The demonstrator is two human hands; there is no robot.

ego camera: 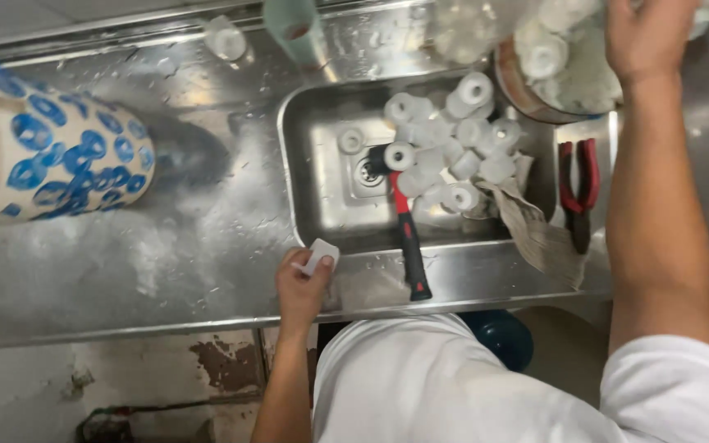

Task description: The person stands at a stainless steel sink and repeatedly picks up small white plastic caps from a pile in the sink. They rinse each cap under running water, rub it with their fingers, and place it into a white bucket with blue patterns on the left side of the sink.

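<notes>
Fingers of left hand pinching white piece; right hand outstretched, grip indiscernible.

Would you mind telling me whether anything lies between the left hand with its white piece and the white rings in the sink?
Yes: the red-and-black hammer lies over the sink rim, between the left hand holding the white piece and the white rings.
</notes>
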